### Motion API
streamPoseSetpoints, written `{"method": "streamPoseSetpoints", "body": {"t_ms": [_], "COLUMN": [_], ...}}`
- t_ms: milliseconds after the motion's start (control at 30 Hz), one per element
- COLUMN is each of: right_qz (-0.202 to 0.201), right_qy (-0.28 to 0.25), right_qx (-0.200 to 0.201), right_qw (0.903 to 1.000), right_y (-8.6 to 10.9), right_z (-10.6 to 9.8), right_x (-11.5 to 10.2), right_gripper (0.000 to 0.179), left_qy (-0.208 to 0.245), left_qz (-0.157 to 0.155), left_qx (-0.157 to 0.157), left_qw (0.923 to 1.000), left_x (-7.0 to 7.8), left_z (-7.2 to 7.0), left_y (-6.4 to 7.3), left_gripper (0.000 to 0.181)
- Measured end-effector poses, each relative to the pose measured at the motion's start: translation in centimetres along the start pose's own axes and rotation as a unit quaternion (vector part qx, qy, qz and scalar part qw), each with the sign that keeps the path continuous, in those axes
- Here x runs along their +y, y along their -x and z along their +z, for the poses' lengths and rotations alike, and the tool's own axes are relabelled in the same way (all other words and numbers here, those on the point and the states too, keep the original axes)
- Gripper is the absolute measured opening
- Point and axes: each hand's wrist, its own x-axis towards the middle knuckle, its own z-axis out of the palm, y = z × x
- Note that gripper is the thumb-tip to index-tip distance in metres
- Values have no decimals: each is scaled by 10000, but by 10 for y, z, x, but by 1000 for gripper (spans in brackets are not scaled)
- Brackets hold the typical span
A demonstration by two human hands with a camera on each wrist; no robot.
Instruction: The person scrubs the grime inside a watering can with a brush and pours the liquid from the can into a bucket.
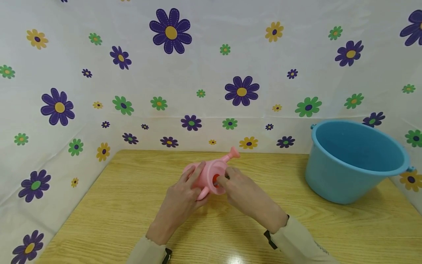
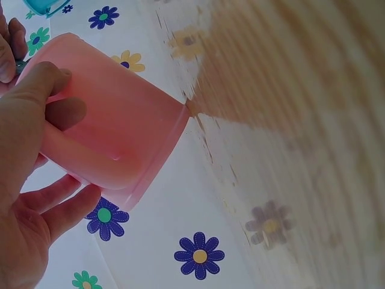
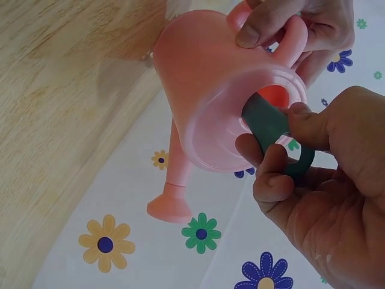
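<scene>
A pink watering can (image 1: 206, 174) lies tipped over the wooden table, its mouth facing right and toward me. My left hand (image 1: 181, 198) grips it round the body and handle, fingers on top. At the mouth, my right hand (image 3: 337, 162) pinches a dark green handle (image 3: 266, 123) with a ring-shaped end. The front of that handle reaches inside the can, where its far end is hidden. Something orange-red (image 3: 277, 95) shows inside beside it; I cannot tell whether it belongs to the green handle. The can's spout (image 1: 233, 153) points away to the back right.
A large blue bucket (image 1: 339, 183) stands upright on the right of the table (image 1: 138, 190). Behind and at the sides hangs a white sheet (image 1: 204, 69) printed with purple, green and yellow flowers.
</scene>
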Motion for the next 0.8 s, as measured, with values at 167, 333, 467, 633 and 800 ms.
{"method": "streamPoseSetpoints", "body": {"t_ms": [167, 333, 467, 633, 800], "right_qz": [2, 25, 71, 173, 166], "right_qy": [-48, -114, -122, -184, -133], "right_qx": [-23, -22, -7, -57, -31], "right_qw": [10000, 9999, 9999, 9997, 9998], "right_y": [1, 2, 3, 4, 6], "right_z": [-1, -4, -7, -12, -14], "right_x": [0, -1, -1, -1, -1], "right_gripper": [21, 23, 25, 28, 26], "left_qy": [22, 50, 51, 64, 75], "left_qz": [-14, -40, -85, -91, -49], "left_qx": [-30, -63, -94, -75, -5], "left_qw": [10000, 10000, 9999, 9999, 10000], "left_x": [0, 0, 0, 0, 0], "left_z": [0, 0, -1, -1, -1], "left_y": [0, 0, -1, -1, -1], "left_gripper": [43, 41, 40, 38, 35]}}
